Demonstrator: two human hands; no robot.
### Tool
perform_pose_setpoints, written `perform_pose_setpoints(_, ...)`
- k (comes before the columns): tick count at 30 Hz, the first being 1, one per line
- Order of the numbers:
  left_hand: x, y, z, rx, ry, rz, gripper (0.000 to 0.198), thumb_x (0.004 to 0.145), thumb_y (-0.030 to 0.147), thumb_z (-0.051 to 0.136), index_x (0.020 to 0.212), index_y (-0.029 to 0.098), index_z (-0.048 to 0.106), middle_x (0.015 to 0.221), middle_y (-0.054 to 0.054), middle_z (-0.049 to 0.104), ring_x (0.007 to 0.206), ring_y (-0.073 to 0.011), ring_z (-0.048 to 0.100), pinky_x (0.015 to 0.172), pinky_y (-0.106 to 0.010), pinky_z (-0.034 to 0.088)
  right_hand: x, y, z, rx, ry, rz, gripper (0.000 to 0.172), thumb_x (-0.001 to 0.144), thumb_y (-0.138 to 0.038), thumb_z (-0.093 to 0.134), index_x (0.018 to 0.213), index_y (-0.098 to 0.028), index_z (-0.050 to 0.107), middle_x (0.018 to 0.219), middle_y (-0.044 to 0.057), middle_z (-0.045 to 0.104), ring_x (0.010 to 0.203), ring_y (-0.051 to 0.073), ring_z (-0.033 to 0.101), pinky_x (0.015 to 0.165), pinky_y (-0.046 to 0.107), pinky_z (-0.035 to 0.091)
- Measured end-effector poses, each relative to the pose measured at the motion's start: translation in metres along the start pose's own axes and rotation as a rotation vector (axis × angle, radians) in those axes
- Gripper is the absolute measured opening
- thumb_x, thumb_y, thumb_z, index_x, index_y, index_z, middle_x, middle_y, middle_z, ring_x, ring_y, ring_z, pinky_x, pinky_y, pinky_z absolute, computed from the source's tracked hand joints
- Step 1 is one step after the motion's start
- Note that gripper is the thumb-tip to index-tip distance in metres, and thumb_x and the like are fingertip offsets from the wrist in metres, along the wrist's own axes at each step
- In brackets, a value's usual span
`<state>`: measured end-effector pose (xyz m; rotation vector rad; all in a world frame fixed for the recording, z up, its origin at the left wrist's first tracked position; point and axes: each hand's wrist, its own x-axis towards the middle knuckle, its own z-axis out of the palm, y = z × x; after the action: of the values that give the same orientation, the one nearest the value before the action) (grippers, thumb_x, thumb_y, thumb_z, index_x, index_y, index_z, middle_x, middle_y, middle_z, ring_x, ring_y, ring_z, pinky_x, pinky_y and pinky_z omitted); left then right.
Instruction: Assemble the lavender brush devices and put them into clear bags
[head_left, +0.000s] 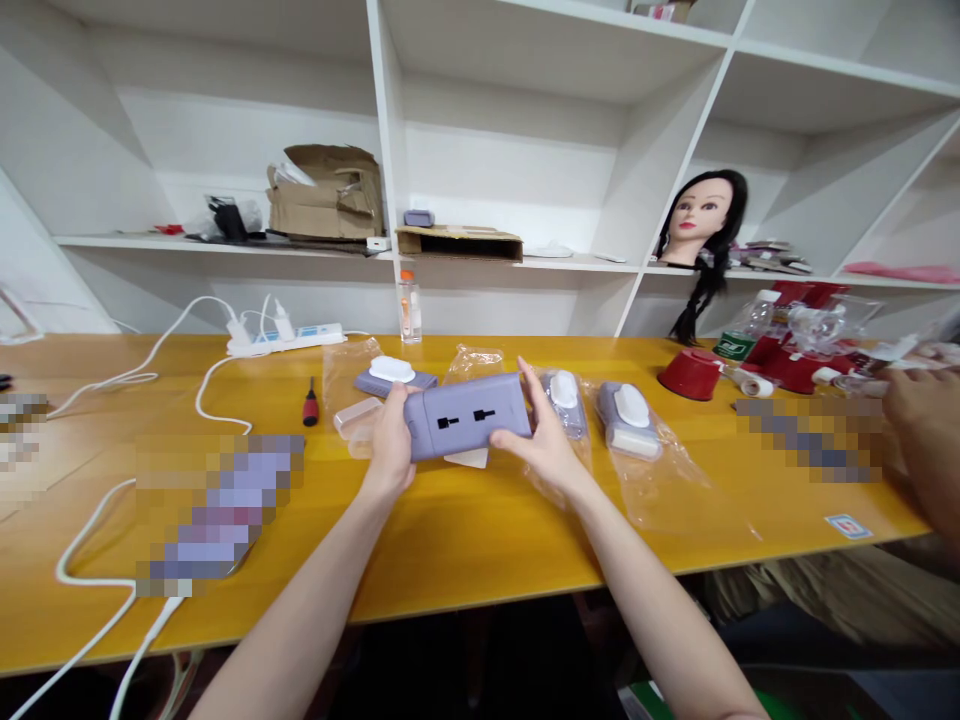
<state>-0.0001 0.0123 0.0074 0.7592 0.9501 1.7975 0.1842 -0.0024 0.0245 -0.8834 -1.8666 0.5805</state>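
Two bare forearms (304,605) cross the near edge of a yellow-brown wooden table (480,550). The left hand (391,445) grips the left end of an oblong lavender plastic case (466,420) with black slots (484,415); the right hand (546,440) clasps its right end — the case is raised above the table. Judged light, stiff and smooth, possibly slippery: hold both short ends, clear of the slots.

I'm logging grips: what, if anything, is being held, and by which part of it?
A purple case, by both ends: the left hand holds its left end, the right hand its right end, thumb on the face near the lower edge.
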Motion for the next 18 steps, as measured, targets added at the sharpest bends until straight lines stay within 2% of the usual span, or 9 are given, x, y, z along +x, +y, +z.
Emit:
perform_pose_setpoints(2, -0.004, 0.002, 0.0, 0.014, -0.083, -0.01, 0.041, 0.072, 0.057, 0.051, 0.08, 0.017, 0.056, 0.071, 0.0, 0.059, 0.068, -0.0157, 0.057, 0.06, -0.024, 0.043, 0.002, 0.003, -0.001, 0.193, 0.047, 0.069, 0.076, 0.075, -0.039, 0.061, 0.14, -0.028, 0.024, 0.126, 0.009, 0.048, 0.111, 0.024, 0.049, 0.097, 0.043, 0.037)
perform_pose_setpoints(4, -0.009, 0.008, -0.001, 0.053, -0.242, -0.039, 0.038, 0.073, 0.055, 0.051, 0.088, 0.02, 0.054, 0.077, 0.0, 0.057, 0.071, -0.0151, 0.055, 0.058, -0.023, 0.043, 0.003, 0.006, -0.005, 0.307, 0.095, 0.092, 0.07, 0.072, -0.037, 0.065, 0.135, -0.027, 0.035, 0.119, 0.006, 0.053, 0.105, 0.023, 0.052, 0.095, 0.042, 0.039)
perform_pose_setpoints(7, -0.015, 0.019, -0.006, 0.177, -0.486, -0.072, 0.035, 0.07, 0.039, 0.058, 0.101, 0.025, 0.049, 0.087, 0.002, 0.054, 0.072, -0.0135, 0.051, 0.056, -0.021, 0.042, 0.006, 0.011, -0.016, 0.371, 0.138, 0.1, 0.067, 0.068, -0.035, 0.068, 0.13, -0.027, 0.044, 0.117, 0.005, 0.054, 0.104, 0.023, 0.052, 0.093, 0.04, 0.04)
perform_pose_setpoints(10, -0.017, 0.026, -0.009, 0.365, -0.631, -0.027, 0.045, 0.065, 0.024, 0.061, 0.106, 0.026, 0.044, 0.086, 0.002, 0.051, 0.072, -0.0127, 0.049, 0.058, -0.021, 0.042, 0.007, 0.013, -0.026, 0.367, 0.169, 0.094, 0.063, 0.064, -0.035, 0.071, 0.124, -0.025, 0.05, 0.118, 0.004, 0.054, 0.103, 0.023, 0.051, 0.09, 0.038, 0.041)
perform_pose_setpoints(12, -0.017, 0.027, -0.009, 0.448, -0.674, 0.017, 0.046, 0.064, 0.021, 0.061, 0.106, 0.024, 0.044, 0.083, 0.002, 0.05, 0.071, -0.0126, 0.049, 0.06, -0.022, 0.042, 0.008, 0.014, -0.03, 0.341, 0.172, 0.086, 0.062, 0.062, -0.034, 0.072, 0.121, -0.025, 0.053, 0.116, 0.004, 0.055, 0.1, 0.023, 0.052, 0.088, 0.036, 0.041)
perform_pose_setpoints(18, -0.019, 0.022, -0.004, 0.479, -0.649, 0.079, 0.046, 0.063, 0.024, 0.059, 0.106, 0.019, 0.044, 0.088, -0.001, 0.052, 0.077, -0.0147, 0.049, 0.066, -0.025, 0.042, 0.008, 0.011, -0.033, 0.311, 0.17, 0.062, 0.064, 0.062, -0.033, 0.073, 0.122, -0.027, 0.053, 0.102, 0.002, 0.059, 0.091, 0.02, 0.053, 0.083, 0.034, 0.042)
